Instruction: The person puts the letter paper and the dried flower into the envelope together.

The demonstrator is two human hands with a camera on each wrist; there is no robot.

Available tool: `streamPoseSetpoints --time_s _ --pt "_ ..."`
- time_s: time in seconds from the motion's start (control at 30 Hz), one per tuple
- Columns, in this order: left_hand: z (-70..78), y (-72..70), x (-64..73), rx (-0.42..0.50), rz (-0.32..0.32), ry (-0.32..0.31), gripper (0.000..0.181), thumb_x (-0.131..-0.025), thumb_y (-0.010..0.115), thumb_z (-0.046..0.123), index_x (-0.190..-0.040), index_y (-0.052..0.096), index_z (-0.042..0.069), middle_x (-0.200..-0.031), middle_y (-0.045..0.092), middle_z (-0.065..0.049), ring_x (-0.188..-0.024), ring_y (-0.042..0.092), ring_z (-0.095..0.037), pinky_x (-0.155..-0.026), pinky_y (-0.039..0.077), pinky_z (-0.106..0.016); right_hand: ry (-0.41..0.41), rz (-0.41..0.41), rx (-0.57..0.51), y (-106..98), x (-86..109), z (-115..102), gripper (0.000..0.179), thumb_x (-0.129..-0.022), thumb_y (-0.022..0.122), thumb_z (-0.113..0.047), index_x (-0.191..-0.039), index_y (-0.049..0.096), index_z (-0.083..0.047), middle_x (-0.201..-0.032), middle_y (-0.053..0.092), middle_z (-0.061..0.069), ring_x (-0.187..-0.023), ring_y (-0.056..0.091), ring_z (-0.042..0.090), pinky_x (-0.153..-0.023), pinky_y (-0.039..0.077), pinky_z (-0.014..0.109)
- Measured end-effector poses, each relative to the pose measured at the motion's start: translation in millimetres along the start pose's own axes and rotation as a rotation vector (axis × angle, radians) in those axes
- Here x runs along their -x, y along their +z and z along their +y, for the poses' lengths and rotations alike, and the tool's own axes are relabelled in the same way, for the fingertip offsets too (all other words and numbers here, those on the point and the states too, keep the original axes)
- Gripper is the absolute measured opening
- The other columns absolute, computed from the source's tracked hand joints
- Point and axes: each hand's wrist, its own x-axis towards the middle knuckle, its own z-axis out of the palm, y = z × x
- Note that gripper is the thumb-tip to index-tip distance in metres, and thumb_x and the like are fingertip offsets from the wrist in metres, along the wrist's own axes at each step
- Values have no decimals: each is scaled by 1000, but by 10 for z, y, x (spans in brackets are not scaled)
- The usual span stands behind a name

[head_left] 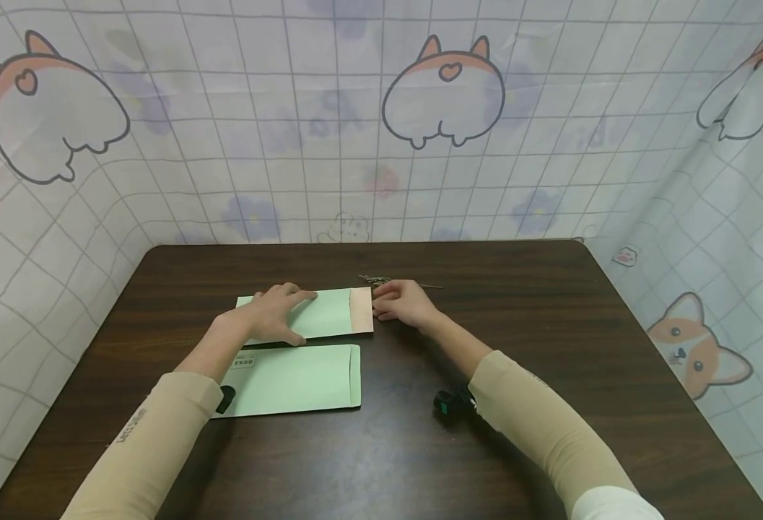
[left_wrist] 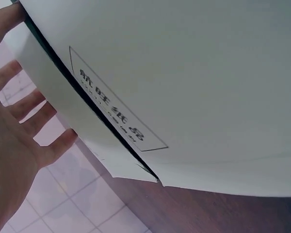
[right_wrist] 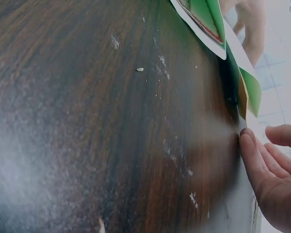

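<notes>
Two pale green envelopes lie one behind the other on the dark wooden table. On the far envelope [head_left: 329,310] rests my left hand [head_left: 273,314], fingers spread. The far envelope's right end shows a pinkish-beige strip [head_left: 362,310]. My right hand [head_left: 407,303] is at that end, fingers slightly bent and low over the table; in the right wrist view thumb and fingers stand apart with nothing visible between them. Behind the right hand lies a thin dried sprig [head_left: 429,287], partly hidden. The near envelope [head_left: 297,383] carries a printed box [left_wrist: 119,107] at its left end.
The dark wooden table [head_left: 517,310] meets a patterned white curtain [head_left: 355,180] at the back and sides. Small pale crumbs [right_wrist: 139,69] and whitish specks dot the tabletop. A small black device [head_left: 449,404] is beside the right sleeve.
</notes>
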Motion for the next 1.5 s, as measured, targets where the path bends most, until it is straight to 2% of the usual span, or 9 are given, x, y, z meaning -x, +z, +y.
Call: streamPoseSetpoints --time_s 0.57,0.9,1.5 --pt "1 -3 -11 -10 -2 2 92 -87 82 40 -162 33 17 -157 34 -23 -144 31 -45 -109 20 -77 -27 -23 -2 94 -49 -9 34 -100 62 2 -131 57 12 -115 69 27 -100 71 36 -86 59 41" --pt "23 -12 -6 -18 6 0 93 -86 83 41 -161 35 17 -155 36 -22 -143 33 -44 -108 22 -77 -50 -36 4 176 -76 -30 33 -99 63 1 -130 59 12 -113 71 24 -97 73 32 -84 60 40" --pt "18 -2 -5 -16 11 6 93 -86 83 42 -161 35 17 -154 37 -22 -142 34 -43 -108 24 -76 -38 -74 -9 280 -92 -66 36 -97 64 0 -131 59 10 -115 70 24 -100 73 30 -85 59 38"
